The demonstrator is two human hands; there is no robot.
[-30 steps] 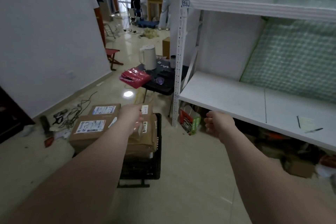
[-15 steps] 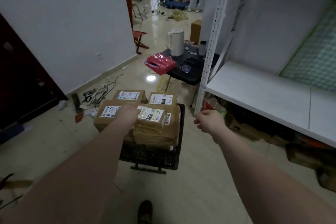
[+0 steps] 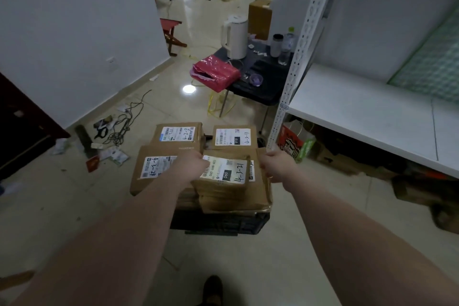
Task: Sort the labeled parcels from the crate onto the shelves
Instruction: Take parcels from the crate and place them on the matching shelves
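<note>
My left hand (image 3: 192,165) grips the top parcel (image 3: 223,179) at its left edge, with the fingers curled over the corner of its label, which reads 4-3-21. My right hand (image 3: 278,166) is against the right side of the same stack. Its fingers curl inward and are hidden behind the knuckles, so I cannot tell whether they hold anything. The top parcel lies flat between my two hands, on a bigger brown parcel in the black crate (image 3: 218,223).

Just left of my left hand, partly under the wrist, lies the 4-3-24 parcel (image 3: 151,169). Beyond my left hand is the 4-2-8 parcel (image 3: 177,134), and beyond the gap between my hands is the 4-3-11 parcel (image 3: 233,137).

The white shelf (image 3: 360,107) runs to the right of my right hand and higher. Well beyond both hands stands a dark table (image 3: 260,92) with a white kettle (image 3: 234,37) and a red bag (image 3: 216,76).
</note>
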